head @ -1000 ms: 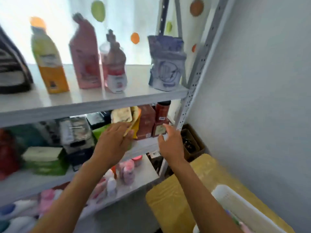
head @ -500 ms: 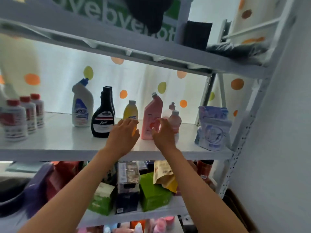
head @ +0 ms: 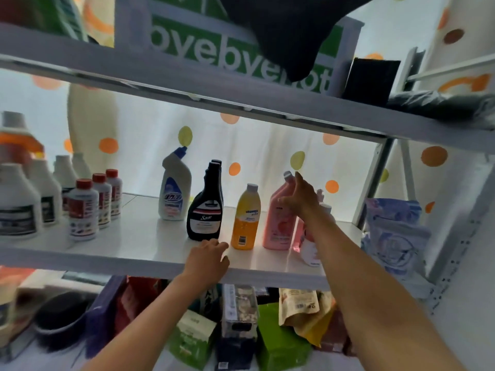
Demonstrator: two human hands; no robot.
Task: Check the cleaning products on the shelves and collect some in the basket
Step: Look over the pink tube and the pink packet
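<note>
Right hand: the right hand [head: 300, 196] is raised at the neck of the pink bottle [head: 280, 218], fingers spread and fairly straight, index finger up beside the grey cap; whether it touches the bottle cannot be told, and it grips nothing.
Left hand: the left hand [head: 207, 259] rests at the front edge of the middle shelf [head: 128, 250], fingers loosely bent over the edge, holding nothing, just in front of the black bottle [head: 205, 210].
Pink bottle: upright near the shelf's front edge, right of centre, just beside the yellow bottle [head: 246, 218].
Row on the shelf: from the left, a white bottle with a bent blue-tipped neck [head: 174, 187] set further back, the black bottle, the yellow one, the pink one, then a small pump bottle [head: 310, 247] partly hidden by the right forearm.
Right end of shelf: a pale blue refill pouch [head: 393, 236] stands by the metal upright.
Left end of shelf: three small red-capped white bottles [head: 92, 204] and larger white bottles [head: 18, 202].
Shelf above: a green box with white lettering [head: 214, 46], dark items beside it.
Shelf below: green cartons [head: 278, 341], a tan pouch [head: 300, 309], blurred packages.
</note>
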